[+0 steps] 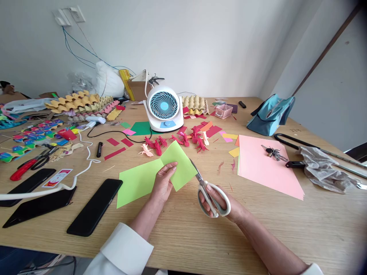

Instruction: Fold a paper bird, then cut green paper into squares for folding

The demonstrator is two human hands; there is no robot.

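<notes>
My left hand (164, 182) pinches a light green sheet (183, 166) between thumb and fingers, holding it above the table. A longer part of green paper (139, 181) extends to the left behind that hand, lying on the wood; whether the two are joined is hidden. My right hand (215, 198) has its fingers through the handles of white-handled scissors (205, 183). The scissor blades are at the right edge of the raised green sheet. Beyond the sheet lie several crimson paper cutouts (195, 133) and a pale pink one (146, 150).
A white fan (164, 107) stands at the back centre. Pink sheets (265, 164) with keys (275, 153) lie right, near a teal bag (271, 114). Black phones (96, 206), red-handled scissors (24, 170) and a white cable (76, 179) are left. Egg trays (195, 104) sit behind.
</notes>
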